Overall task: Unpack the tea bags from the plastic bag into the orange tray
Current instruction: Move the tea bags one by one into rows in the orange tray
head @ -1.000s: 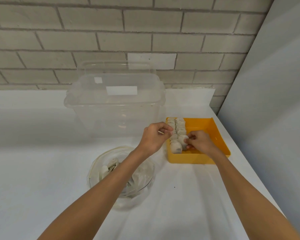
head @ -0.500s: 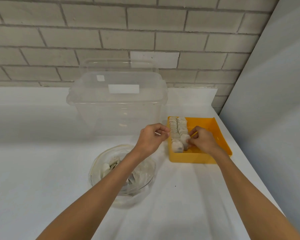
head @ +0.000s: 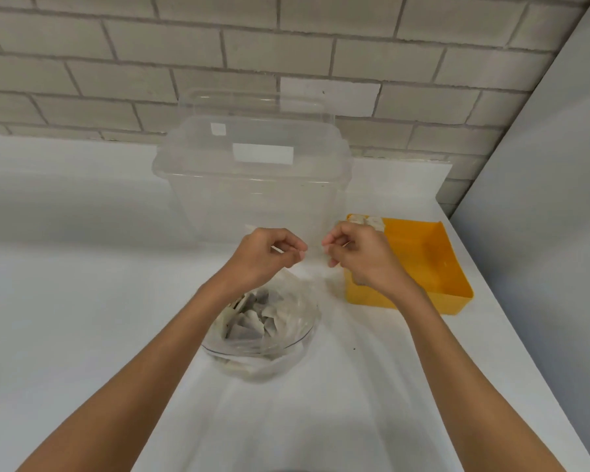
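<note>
The clear plastic bag (head: pixel 288 330) lies open on the white table, with several grey-white tea bags (head: pixel 249 323) inside. To its right stands the orange tray (head: pixel 433 267); a row of tea bags (head: pixel 367 220) shows at its far left corner, the rest hidden behind my right hand. My left hand (head: pixel 264 255) hovers above the bag, thumb and forefinger pinching a small pale piece too small to identify. My right hand (head: pixel 360 258) hangs beside it over the tray's left edge, fingers curled, nothing visible in them. The two hands are a small gap apart.
A large clear lidded container (head: pixel 252 185) stands just behind the hands, against the brick wall. A grey panel (head: pixel 542 250) closes the right side, close to the tray. The white table (head: pixel 82 301) stretches left and towards me.
My right hand has lifted out of the tray and moved left towards my left hand. Both hands now hang above the bag. The view has shifted, so the bag sits nearer the centre.
</note>
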A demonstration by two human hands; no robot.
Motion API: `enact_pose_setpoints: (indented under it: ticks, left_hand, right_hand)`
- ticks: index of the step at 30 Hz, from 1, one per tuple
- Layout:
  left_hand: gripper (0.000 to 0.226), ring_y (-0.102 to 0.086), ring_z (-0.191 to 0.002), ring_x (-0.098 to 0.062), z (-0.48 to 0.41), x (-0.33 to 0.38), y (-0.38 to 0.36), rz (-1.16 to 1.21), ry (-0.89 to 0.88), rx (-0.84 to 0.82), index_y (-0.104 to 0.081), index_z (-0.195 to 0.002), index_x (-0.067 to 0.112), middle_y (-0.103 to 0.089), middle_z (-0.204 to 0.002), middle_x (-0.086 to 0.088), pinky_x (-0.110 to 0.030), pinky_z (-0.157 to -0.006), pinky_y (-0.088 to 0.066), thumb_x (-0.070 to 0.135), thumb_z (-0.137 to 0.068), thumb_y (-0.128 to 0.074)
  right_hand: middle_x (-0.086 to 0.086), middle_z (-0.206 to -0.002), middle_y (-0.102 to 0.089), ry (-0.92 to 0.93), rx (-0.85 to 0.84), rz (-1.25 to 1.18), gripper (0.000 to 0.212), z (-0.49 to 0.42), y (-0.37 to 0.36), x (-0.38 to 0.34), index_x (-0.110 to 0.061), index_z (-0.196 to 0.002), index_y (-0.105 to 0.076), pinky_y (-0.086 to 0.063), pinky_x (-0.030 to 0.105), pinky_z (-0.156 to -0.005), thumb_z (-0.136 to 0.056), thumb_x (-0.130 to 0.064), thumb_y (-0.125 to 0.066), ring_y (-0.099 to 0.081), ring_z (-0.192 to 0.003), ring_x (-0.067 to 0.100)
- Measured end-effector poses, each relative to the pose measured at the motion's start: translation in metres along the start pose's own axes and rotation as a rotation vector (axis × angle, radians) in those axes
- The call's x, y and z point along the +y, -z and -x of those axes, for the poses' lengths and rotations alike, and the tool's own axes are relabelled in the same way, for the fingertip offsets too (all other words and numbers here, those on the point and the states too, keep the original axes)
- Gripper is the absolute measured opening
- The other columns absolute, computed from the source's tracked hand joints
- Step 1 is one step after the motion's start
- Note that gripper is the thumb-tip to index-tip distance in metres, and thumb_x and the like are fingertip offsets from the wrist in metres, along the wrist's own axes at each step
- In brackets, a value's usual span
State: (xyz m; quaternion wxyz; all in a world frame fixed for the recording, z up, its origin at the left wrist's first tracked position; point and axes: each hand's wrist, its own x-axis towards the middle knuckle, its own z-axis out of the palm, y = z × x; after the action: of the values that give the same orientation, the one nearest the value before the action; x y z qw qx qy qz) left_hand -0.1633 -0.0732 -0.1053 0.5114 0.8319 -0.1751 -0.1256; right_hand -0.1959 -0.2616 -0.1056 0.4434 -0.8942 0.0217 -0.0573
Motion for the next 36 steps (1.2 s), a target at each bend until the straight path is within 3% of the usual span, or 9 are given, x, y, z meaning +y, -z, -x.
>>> enact_pose_setpoints:
  ticks: [3,8,10,14,18,21,27,31,36]
  left_hand:
    - [0.008,-0.059,-0.062,0.002,0.013,-0.01,0.016,-0.096,0.058,-0.05,-0.073,-0.088,0.018,-0.067,-0.076,0.005,-0.005,-0.057,-0.042,0.014,-0.086,-0.067]
    - [0.019,-0.06,-0.073,-0.006,0.027,-0.036,0.019,-0.427,0.128,-0.152,-0.07,-0.083,0.02,-0.068,-0.082,0.003,-0.005,-0.059,-0.041,0.004,-0.082,-0.06]
    - [0.02,-0.063,-0.083,-0.012,0.03,-0.046,0.014,-0.478,0.139,-0.172,-0.071,-0.088,0.016,-0.069,-0.087,0.001,-0.013,-0.069,-0.047,0.002,-0.082,-0.058]
    - [0.017,-0.063,-0.089,-0.016,0.034,-0.056,0.001,-0.488,0.153,-0.16,-0.067,-0.1,0.017,-0.068,-0.096,0.001,-0.031,-0.083,-0.053,0.014,-0.084,-0.066]
    - [0.025,-0.065,-0.078,-0.016,0.039,-0.064,-0.011,-0.455,0.234,-0.075,-0.065,-0.097,0.021,-0.069,-0.089,0.004,-0.035,-0.077,-0.053,0.043,-0.086,-0.064]
    - [0.025,-0.065,-0.076,-0.016,0.041,-0.065,-0.017,-0.48,0.254,-0.027,-0.065,-0.099,0.021,-0.069,-0.088,0.005,-0.034,-0.074,-0.053,0.043,-0.087,-0.062]
    - [0.028,-0.061,-0.077,-0.009,0.045,-0.065,-0.019,-0.271,0.27,0.066,-0.063,-0.106,0.018,-0.064,-0.085,0.01,-0.028,-0.077,-0.052,0.021,-0.08,-0.073]
    - [0.022,-0.058,-0.077,-0.006,0.049,-0.058,-0.005,-0.159,0.242,0.133,-0.068,-0.104,0.014,-0.064,-0.087,0.004,-0.005,-0.062,-0.043,0.009,-0.083,-0.068]
    - [0.01,-0.061,-0.072,-0.016,0.058,-0.043,0.013,0.271,0.26,0.221,-0.069,-0.097,0.011,-0.064,-0.086,-0.004,-0.022,-0.068,-0.052,0.008,-0.088,-0.064]
  right_hand:
    - [-0.001,-0.072,-0.067,0.051,-0.174,-0.017,0.015,0.008,-0.028,-0.018,-0.02,-0.081,-0.065,-0.051,0.023,-0.061,-0.086,-0.006,-0.063,-0.068,-0.062,0.013]
    - [-0.002,-0.08,-0.066,0.108,-0.383,0.199,0.016,0.017,-0.064,-0.024,-0.014,-0.089,-0.071,-0.044,0.007,-0.061,-0.084,-0.004,-0.06,-0.057,-0.061,-0.003]
    - [0.001,-0.088,-0.068,0.104,-0.44,0.302,0.018,0.019,-0.075,-0.019,-0.014,-0.092,-0.072,-0.053,0.023,-0.074,-0.083,-0.005,-0.059,-0.062,-0.075,0.008]
    - [0.004,-0.101,-0.066,0.072,-0.401,0.41,0.026,0.02,-0.08,-0.01,-0.016,-0.1,-0.07,-0.053,0.04,-0.082,-0.084,-0.002,-0.054,-0.061,-0.092,0.023]
    - [0.004,-0.11,-0.054,0.041,-0.358,0.449,0.031,0.022,-0.076,0.001,-0.017,-0.11,-0.066,-0.048,0.033,-0.086,-0.086,-0.002,-0.054,-0.053,-0.102,0.021]
    - [0.002,-0.106,-0.054,0.038,-0.334,0.422,0.03,0.026,-0.075,0.006,-0.018,-0.111,-0.066,-0.042,0.025,-0.079,-0.087,-0.003,-0.055,-0.051,-0.092,0.017]
    - [0.002,-0.103,-0.059,0.029,-0.287,0.343,0.032,0.03,-0.072,0.007,-0.018,-0.107,-0.068,-0.036,0.016,-0.075,-0.084,0.0,-0.055,-0.048,-0.084,0.01]
    - [0.0,-0.096,-0.065,-0.01,-0.249,0.226,0.029,0.029,-0.068,0.006,-0.018,-0.103,-0.07,-0.039,0.014,-0.072,-0.085,0.0,-0.055,-0.055,-0.078,0.009]
    - [-0.004,-0.087,-0.069,-0.067,-0.16,-0.019,0.018,0.033,-0.063,-0.001,-0.02,-0.098,-0.071,-0.049,0.018,-0.071,-0.089,-0.01,-0.059,-0.062,-0.073,0.007]
